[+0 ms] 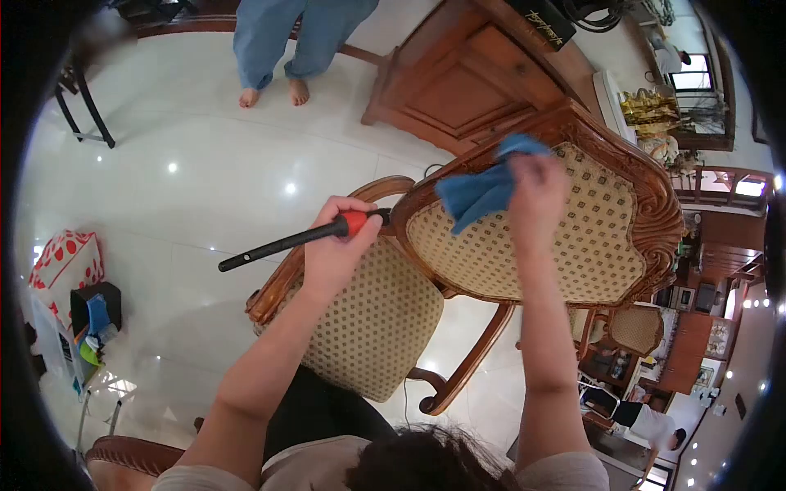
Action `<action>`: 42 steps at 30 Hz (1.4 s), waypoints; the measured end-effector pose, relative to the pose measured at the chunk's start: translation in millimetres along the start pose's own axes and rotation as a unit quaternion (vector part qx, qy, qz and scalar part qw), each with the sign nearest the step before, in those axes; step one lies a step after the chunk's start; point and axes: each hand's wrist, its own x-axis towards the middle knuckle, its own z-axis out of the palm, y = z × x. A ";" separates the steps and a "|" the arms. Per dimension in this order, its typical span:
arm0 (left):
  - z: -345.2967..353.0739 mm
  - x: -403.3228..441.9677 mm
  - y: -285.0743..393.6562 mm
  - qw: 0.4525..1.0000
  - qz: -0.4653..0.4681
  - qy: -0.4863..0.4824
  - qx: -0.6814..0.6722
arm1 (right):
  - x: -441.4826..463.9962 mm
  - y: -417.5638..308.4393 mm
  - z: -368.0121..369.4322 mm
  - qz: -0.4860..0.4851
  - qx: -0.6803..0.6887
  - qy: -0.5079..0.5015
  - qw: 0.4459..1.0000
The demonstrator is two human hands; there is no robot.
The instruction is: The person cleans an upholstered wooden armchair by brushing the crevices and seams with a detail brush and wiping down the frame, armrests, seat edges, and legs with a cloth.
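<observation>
A carved wooden armchair (659, 233) with patterned beige upholstery fills the middle of the view. My left hand (332, 258) is closed around a brush (282, 244) with a long black handle and a red collar. Its dark bristle end meets or nearly meets the wooden edge of the backrest; I cannot tell which. In my right hand (540, 200) a blue cloth (477, 195) is bunched up, held over the upper backrest near its carved frame. The hand is slightly blurred, and part of the cloth is hidden under the fingers.
Behind the chair stands a wooden cabinet (467, 90). A barefoot person in jeans (307, 37) stands on the glossy tiled floor (196, 188). Bags and cleaning supplies (94, 315) lie at the left. Another patterned chair (637, 329) and a person (647, 421) appear at the right.
</observation>
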 end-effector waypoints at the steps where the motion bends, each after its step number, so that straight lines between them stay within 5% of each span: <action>1: 1.9 0.3 1.0 0.999 -0.032 0.005 -0.040 | 7.2 2.7 2.9 0.001 0.001 -0.002 1.000; 4: 23.7 1.6 -3.3 0.998 0.012 0.003 -0.055 | 6.4 3.1 17.8 -0.082 -0.187 0.104 0.973; 9: 48.6 3.7 16.8 0.997 0.020 -0.055 -0.057 | 30.0 0.8 -28.8 -0.109 -0.167 0.064 0.978; 13: 56.0 5.4 36.4 0.993 0.003 -0.060 -0.102 | 34.0 30.2 -21.2 -0.226 -0.203 0.069 0.950; 15: 56.1 7.0 41.7 0.995 0.038 -0.046 -0.082 | 36.7 40.8 -21.4 -0.404 -0.111 -0.023 0.908; 16: 54.5 7.2 39.3 0.995 0.044 -0.048 -0.081 | 39.5 43.1 -27.8 -0.417 -0.102 -0.038 0.902; 17: 49.7 6.0 32.3 0.995 0.051 -0.043 -0.068 | 43.8 46.4 -35.1 -0.416 -0.104 -0.031 0.903; 20: 40.4 6.5 30.5 0.996 0.046 -0.019 -0.069 | 63.6 29.9 -67.0 -0.201 -0.191 0.190 0.942; 23: 49.0 3.0 29.4 0.995 0.010 -0.006 -0.103 | 63.5 -4.4 -31.2 -0.093 -0.253 0.112 0.956; 25: 57.2 1.7 29.4 0.994 0.003 -0.029 -0.106 | 54.5 -5.6 24.2 -0.179 -0.230 -0.068 0.954; 27: 58.7 2.2 28.8 0.995 0.017 -0.044 -0.083 | 26.4 -2.6 66.7 -0.240 -0.254 -0.057 0.935; 29: 52.8 1.9 30.3 0.996 0.013 -0.040 -0.083 | 2.1 -2.9 83.2 -0.329 -0.265 -0.182 0.888; 33: 31.5 0.7 26.8 0.998 0.027 -0.009 -0.050 | 3.9 18.6 32.2 -0.361 -0.123 -0.177 0.907; 37: 29.7 7.2 19.5 0.994 0.027 0.005 -0.103 | 71.2 22.8 -68.5 -0.156 -0.137 0.210 0.955; 38: 40.8 7.7 27.7 0.993 -0.001 0.035 -0.114 | 87.9 4.8 -84.2 -0.026 -0.127 -0.012 0.992; 39: 52.3 8.0 35.3 0.990 -0.027 0.062 -0.121 | 97.3 -3.6 -78.5 -0.018 -0.107 -0.036 0.993; 41: 73.2 5.8 49.0 0.993 -0.019 0.002 -0.116 | 92.5 13.6 -44.3 -0.191 -0.204 0.184 0.942; 42: 78.6 8.2 51.4 0.994 0.010 -0.028 -0.107 | 93.3 24.3 -53.5 -0.181 -0.209 0.192 0.941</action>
